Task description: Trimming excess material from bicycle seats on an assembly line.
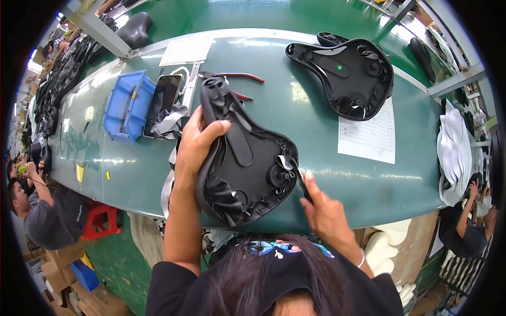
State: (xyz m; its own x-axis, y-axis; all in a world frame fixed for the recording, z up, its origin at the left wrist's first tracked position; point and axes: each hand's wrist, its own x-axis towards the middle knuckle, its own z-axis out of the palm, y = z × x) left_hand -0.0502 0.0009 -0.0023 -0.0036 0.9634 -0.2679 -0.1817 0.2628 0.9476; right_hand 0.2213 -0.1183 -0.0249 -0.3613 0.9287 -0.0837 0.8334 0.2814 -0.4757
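Observation:
A black bicycle saddle (258,149) is tilted underside up, its narrow nose at the top. My left hand (196,139) grips its left edge near the nose, thumb over the rim and fingers hidden behind. Gathered black cover material lines the inside of the rim. In my right hand (324,210) is a slim dark hand tool (303,185); its exact kind is not clear. The tool's tip meets the saddle's right rim, beside a pale loose strip of material (285,162) and a round black fitting (278,176).
Pliers with red handles (240,76) lie beyond the saddle. A blue bin (128,108), a phone (167,89) and grey scraps (169,122) are at left. More saddles (348,76) rest on a printed sheet (369,134) at right. Co-workers (55,210) sit at both sides.

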